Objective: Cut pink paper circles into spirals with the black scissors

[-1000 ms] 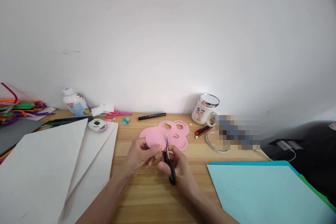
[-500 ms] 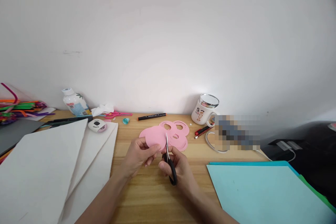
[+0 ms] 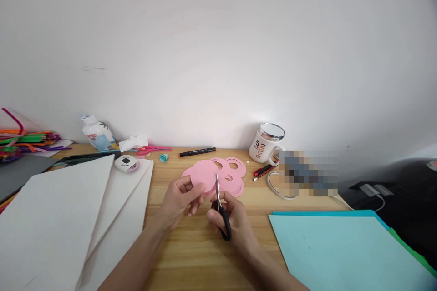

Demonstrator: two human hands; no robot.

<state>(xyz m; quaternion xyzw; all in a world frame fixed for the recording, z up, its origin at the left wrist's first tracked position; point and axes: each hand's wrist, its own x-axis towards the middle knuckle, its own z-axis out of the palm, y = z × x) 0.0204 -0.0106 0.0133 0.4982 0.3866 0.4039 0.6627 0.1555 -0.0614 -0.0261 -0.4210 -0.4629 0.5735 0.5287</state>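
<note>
Between the thumb and fingers of my left hand (image 3: 182, 198) is a round pink paper disc (image 3: 204, 175), held up by its lower edge. My right hand (image 3: 228, 216) grips black-handled scissors (image 3: 223, 223), blades pointing up. The blades look nearly closed and stand at the disc's right edge; whether they touch the paper I cannot tell. Behind the disc, a pink paper flower shape (image 3: 236, 185) with cut-out holes lies on the wooden table (image 3: 191, 259), its left part mostly covered by the disc.
White boards (image 3: 51, 218) are stacked at left, a small white cutter-like device (image 3: 126, 163) on them. Along the wall are a bottle (image 3: 99, 134), pink scissors (image 3: 153, 149), a teal cap (image 3: 164, 158), a black marker (image 3: 198, 152) and a mug (image 3: 266, 143). Light-blue sheets (image 3: 344, 250) lie at right.
The pink disc has shifted slightly up and turned in my left hand, showing a rounder face. The scissors remain almost in the same place at its right edge.
</note>
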